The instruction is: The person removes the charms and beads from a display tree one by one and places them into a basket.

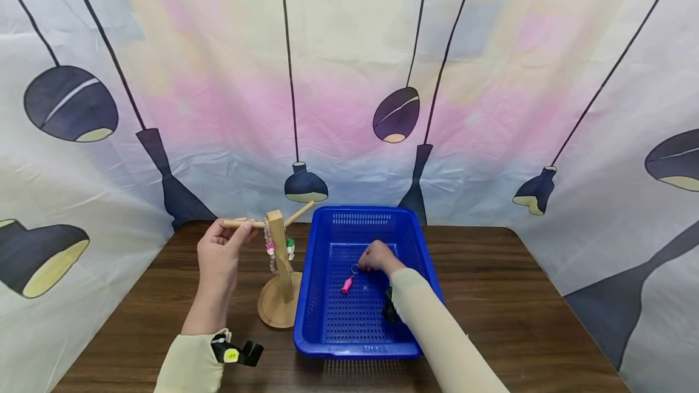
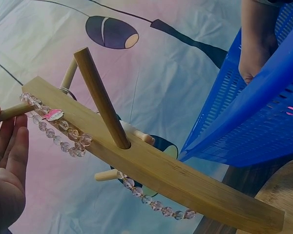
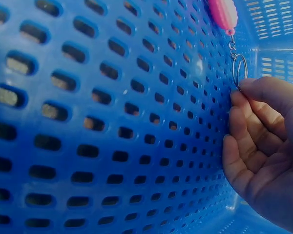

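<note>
Inside the blue basket (image 1: 303, 296), my right hand (image 1: 378, 256) pinches the metal ring (image 3: 240, 70) of a keychain between thumb and forefinger. Its pink charm (image 1: 346, 285) hangs by a short chain near the basket floor. To the left, my left hand (image 1: 221, 250) grips the end of a peg (image 1: 233, 223) on a wooden stand (image 1: 281, 253). A pale pink beaded bracelet (image 2: 63, 139) with a pink-and-white charm loops over that peg. More beads (image 2: 154, 204) hang lower on the stand. A green-and-white charm (image 1: 290, 247) dangles on the stand's other side.
The stand's round base (image 1: 273, 308) sits right beside the basket's left wall on the brown wooden table (image 1: 491, 296). Behind the table hangs a cloth backdrop (image 1: 349, 77) printed with lamps. Other pegs (image 2: 100, 95) stick out from the stand's post.
</note>
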Demonstrator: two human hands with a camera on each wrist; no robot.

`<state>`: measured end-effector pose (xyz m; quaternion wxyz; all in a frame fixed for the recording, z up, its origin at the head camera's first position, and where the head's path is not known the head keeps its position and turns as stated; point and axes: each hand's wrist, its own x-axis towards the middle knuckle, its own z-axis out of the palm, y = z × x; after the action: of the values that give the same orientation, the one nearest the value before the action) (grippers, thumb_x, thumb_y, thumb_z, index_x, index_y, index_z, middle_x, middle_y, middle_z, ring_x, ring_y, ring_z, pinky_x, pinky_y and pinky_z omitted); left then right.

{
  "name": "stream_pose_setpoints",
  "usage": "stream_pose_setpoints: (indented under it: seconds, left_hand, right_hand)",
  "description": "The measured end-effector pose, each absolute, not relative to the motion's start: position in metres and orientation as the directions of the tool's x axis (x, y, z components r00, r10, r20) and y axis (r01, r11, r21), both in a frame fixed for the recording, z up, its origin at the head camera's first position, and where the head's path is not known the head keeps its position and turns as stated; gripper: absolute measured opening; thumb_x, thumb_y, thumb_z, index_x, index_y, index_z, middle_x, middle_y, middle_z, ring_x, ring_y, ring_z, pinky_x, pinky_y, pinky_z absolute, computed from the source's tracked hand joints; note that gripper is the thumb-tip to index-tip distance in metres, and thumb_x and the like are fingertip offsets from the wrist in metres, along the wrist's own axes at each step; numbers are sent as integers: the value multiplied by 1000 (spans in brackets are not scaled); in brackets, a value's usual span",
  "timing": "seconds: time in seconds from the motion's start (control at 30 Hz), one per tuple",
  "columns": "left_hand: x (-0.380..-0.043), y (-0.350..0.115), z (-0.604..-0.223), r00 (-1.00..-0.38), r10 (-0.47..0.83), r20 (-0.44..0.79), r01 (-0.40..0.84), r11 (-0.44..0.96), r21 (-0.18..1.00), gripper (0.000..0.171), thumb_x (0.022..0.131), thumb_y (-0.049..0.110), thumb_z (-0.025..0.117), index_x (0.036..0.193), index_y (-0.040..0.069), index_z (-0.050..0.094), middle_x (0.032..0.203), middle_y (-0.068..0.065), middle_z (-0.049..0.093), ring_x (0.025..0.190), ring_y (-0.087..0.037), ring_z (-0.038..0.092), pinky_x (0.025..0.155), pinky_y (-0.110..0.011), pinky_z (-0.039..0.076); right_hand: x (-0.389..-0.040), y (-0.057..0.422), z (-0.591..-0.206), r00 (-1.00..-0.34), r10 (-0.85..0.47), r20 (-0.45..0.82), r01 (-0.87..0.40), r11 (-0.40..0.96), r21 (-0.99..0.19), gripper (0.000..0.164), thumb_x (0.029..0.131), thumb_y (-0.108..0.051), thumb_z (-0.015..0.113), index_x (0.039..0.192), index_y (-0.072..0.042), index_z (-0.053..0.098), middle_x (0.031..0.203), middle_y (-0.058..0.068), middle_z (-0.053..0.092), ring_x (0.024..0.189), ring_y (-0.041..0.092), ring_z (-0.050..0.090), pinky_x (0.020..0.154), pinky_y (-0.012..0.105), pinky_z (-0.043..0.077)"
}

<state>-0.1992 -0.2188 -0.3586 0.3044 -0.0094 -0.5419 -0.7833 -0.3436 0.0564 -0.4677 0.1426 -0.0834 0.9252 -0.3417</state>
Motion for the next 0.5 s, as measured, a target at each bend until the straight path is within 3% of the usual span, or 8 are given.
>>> stream_pose_setpoints:
  seconds: [0.3,0.4,0.5]
  left_hand:
    - [-199,-218,-359,-815,-468,343,486,-226,844,29,95,-14,61,87,12,71,81,5,76,75,-4,72,73,-14,64]
    - [-200,-218,-359,-814,-468,345,489,-230,841,28,94,-14,61,87,11,71,81,5,76,75,-4,72,73,-15,64]
    - [-200,-218,-360,-809,-473,348,494,-228,839,27,94,-14,61,87,11,71,82,5,76,76,-4,72,73,-15,64]
  right_hand:
    - [-346,56,-472,-946,-235,-224,-30,750,-660,42,82,-3,73,47,-12,51,49,-2,51,51,13,44,51,24,37]
    - [-343,55,-471,-953,-222,-204,-39,763,-645,41,83,-5,76,49,-11,53,50,-3,51,51,12,44,49,23,35]
    - [-341,55,-469,-954,-219,-202,-36,757,-652,30,84,-7,78,57,-6,66,55,-2,59,54,11,50,50,22,39]
